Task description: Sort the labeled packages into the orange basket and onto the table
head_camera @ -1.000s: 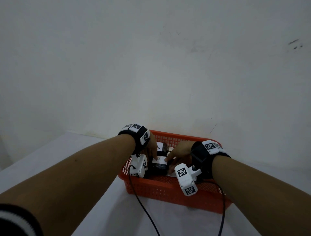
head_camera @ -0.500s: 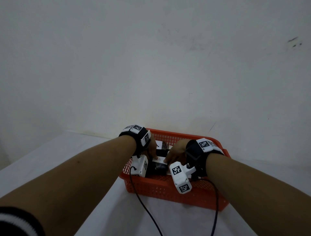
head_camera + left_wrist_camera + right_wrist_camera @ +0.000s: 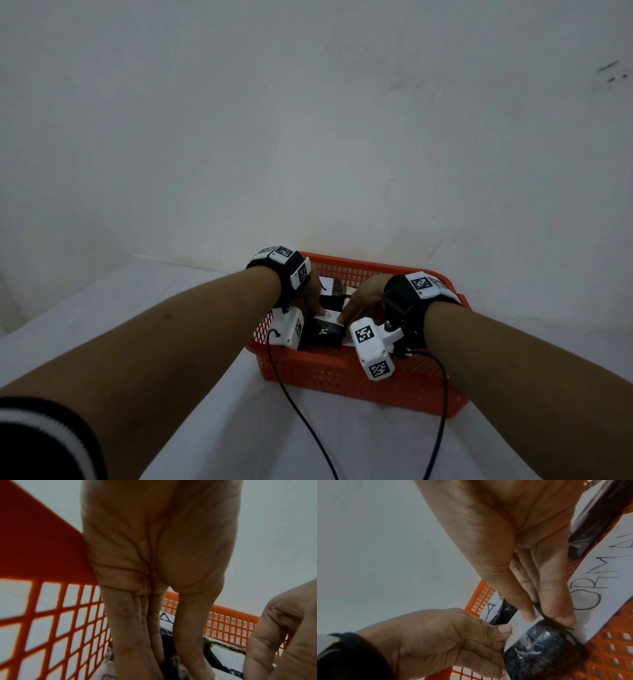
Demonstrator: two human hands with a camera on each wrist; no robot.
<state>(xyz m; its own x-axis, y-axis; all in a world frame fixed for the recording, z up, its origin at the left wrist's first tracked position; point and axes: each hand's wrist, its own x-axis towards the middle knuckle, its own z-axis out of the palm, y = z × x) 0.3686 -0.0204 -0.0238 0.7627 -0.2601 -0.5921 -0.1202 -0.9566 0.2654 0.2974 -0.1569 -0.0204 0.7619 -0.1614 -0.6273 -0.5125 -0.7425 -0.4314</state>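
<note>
both hands are down inside the orange basket [image 3: 342,380], left hand [image 3: 447,639] and right hand [image 3: 522,555] each pinching one end of a black package [image 3: 544,654] with a white label. at least two more labeled packages lie in the basket, none shows on the table [image 3: 171,308], so sorting looks barely begun.

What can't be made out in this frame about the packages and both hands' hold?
- Held black package: its label is mostly covered by the left hand and right hand, right wrist view.
- Package count in the orange basket: head view, hands and wrist cameras hide them.
- Left fingertips: cut off by the bottom edge, left wrist view.
- "ORMA" label: cut off by the right edge.
</note>
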